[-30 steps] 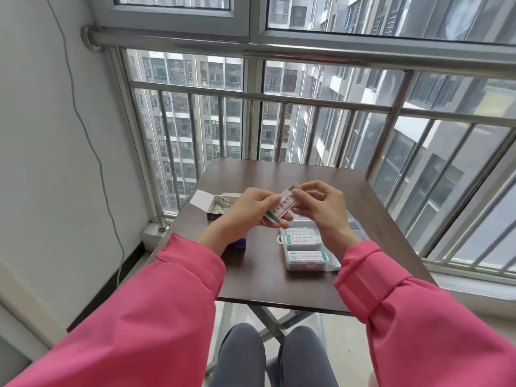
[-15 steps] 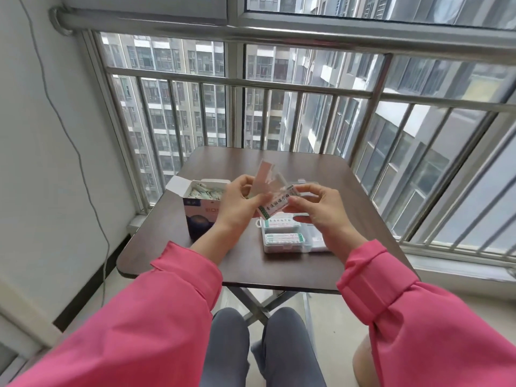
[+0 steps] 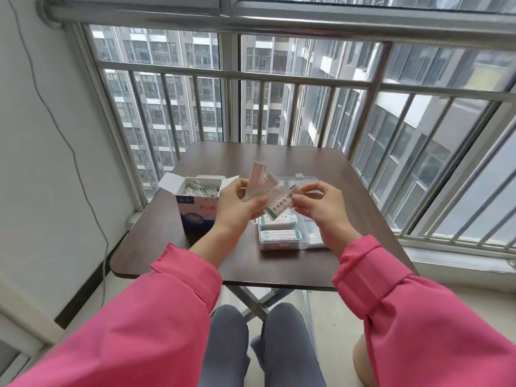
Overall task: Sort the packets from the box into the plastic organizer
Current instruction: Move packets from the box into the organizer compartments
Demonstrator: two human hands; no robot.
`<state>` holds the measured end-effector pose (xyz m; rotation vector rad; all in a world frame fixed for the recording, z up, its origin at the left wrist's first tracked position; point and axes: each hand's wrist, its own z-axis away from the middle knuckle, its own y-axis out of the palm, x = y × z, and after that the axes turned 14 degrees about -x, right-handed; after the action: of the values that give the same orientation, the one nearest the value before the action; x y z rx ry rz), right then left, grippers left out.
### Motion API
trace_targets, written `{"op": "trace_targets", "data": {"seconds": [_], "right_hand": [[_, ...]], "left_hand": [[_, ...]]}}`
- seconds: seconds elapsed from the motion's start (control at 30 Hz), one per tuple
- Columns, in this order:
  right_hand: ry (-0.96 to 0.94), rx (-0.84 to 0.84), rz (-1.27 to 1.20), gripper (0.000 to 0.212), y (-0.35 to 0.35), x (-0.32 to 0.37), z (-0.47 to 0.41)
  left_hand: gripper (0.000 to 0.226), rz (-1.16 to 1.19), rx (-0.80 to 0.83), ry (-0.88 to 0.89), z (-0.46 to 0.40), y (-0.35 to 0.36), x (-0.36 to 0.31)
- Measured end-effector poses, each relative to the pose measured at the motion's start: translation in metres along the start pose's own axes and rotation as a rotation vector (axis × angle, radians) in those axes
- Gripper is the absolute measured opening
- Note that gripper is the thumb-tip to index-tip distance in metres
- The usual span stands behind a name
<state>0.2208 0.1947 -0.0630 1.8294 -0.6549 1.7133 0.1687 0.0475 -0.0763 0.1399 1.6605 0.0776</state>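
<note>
Sitting at a small dark table (image 3: 167, 247), a person in grey trousers (image 3: 223, 344) and pink sleeves (image 3: 156, 317) raises both hands above its middle. Left hand (image 3: 237, 210) — fingers curled round a fan of pale packets (image 3: 261, 181) that stick up past the thumb. Right hand (image 3: 321, 208) — thumb and fingertips pinching the right end of one green-edged packet (image 3: 279, 205), whose other end lies against the left hand. Below the hands, a clear plastic organizer (image 3: 282, 244) rests on the table, with packets already lying flat in its left compartments. Left of it stands an open blue-and-white box (image 3: 198, 216), more packets inside. Beyond the table: railing bars (image 3: 307, 82) and tall apartment buildings.
</note>
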Motion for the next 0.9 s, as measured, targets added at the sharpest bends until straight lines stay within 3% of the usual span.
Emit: {"op": "trace_targets", "data": {"seconds": [0.13, 0.33, 0.63, 0.9], "right_hand": [[-0.024, -0.115, 0.101, 0.034, -0.007, -0.01, -0.019], [-0.114, -0.162, 0.349, 0.022, 0.005, -0.027, -0.052], [-0.32, 0.074, 0.805, 0.019, 0.037, -0.045, -0.071], [-0.407, 0.25, 1.059, 0.018, 0.044, -0.044, -0.07]], "left_hand": [[0.022, -0.045, -0.069, 0.006, -0.008, 0.001, 0.01], [0.028, -0.198, -0.166, 0.124, -0.024, 0.006, 0.022], [0.016, -0.317, -0.164, 0.197, -0.037, 0.001, 0.038], [0.025, -0.204, -0.139, 0.155, -0.033, 0.001, 0.027]]}}
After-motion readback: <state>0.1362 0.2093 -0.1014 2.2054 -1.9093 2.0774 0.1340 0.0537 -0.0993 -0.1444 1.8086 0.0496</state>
